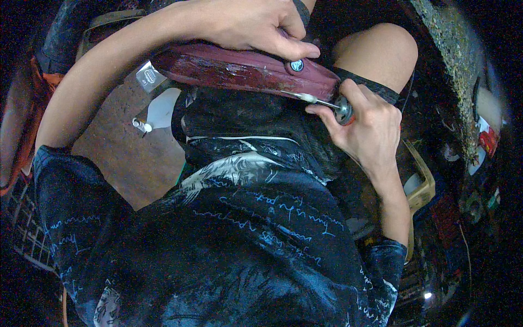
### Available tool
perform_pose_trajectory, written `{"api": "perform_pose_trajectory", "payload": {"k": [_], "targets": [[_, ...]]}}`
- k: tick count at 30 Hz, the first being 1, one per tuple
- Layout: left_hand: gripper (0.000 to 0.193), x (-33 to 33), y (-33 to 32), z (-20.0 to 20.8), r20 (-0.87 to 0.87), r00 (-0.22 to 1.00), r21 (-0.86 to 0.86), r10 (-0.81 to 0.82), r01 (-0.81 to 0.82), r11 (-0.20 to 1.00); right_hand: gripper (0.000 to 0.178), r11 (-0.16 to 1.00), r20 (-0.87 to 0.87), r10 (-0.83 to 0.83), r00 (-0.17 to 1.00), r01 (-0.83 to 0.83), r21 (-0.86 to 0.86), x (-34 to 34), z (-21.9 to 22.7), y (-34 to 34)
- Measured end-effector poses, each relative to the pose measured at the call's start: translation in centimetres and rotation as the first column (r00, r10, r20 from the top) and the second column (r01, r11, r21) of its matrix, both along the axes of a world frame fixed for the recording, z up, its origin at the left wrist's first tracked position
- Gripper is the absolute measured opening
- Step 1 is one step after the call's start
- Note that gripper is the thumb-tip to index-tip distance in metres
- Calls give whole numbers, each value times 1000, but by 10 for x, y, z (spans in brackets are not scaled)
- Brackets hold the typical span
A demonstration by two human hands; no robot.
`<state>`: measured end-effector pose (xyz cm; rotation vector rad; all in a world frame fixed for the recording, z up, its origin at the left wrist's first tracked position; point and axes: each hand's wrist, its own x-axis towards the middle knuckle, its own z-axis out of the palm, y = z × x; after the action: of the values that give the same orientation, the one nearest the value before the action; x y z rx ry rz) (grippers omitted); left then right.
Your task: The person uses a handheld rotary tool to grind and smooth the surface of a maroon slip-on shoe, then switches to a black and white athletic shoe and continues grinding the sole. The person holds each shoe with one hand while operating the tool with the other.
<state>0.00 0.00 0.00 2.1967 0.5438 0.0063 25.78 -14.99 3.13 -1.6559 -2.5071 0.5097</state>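
Across my lap lies a long, rounded dark red piece with a glossy, smeared side and a small round blue-and-silver badge; its exact kind I cannot make out. My left hand grips it from the far side, thumb stretched along its top close to the badge. At its right end, my right hand is closed round a glue brush fixed to a round metal cap. The brush's whitish tip touches or nearly touches the red piece's lower edge. Parts of the cap are hidden behind my fingers.
On the brown floor to the left lie a translucent white bottle and a small whitish pack. A tan plastic frame stands beside my right forearm. Further right are a rough, speckled edge and a red-and-white packet.
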Motion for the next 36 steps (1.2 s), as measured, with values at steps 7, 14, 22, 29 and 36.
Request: {"api": "perform_pose_trajectory", "payload": {"k": [7,14,22,29,36], "targets": [[62,-3,-2,1,-28,999,-42,20,-21,999,54,1000,15,-22,1000,23,-9,1,1,-2],[63,-4,-4,2,-25,999,-48,32,-33,998,54,999,-8,-29,1000,29,-12,1,1,-1],[64,-3,-3,2,-22,1000,-28,19,-19,999,53,999,17,-29,999,29,-30,3,1,0],[62,-3,-3,3,-35,999,-27,11,-12,1000,53,999,-8,-25,1000,25,-25,1,1,-1],[61,-3,-5,3,-10,1000,-18,21,-21,1000,52,1000,-10,-22,1000,22,-21,2,2,1]]}}
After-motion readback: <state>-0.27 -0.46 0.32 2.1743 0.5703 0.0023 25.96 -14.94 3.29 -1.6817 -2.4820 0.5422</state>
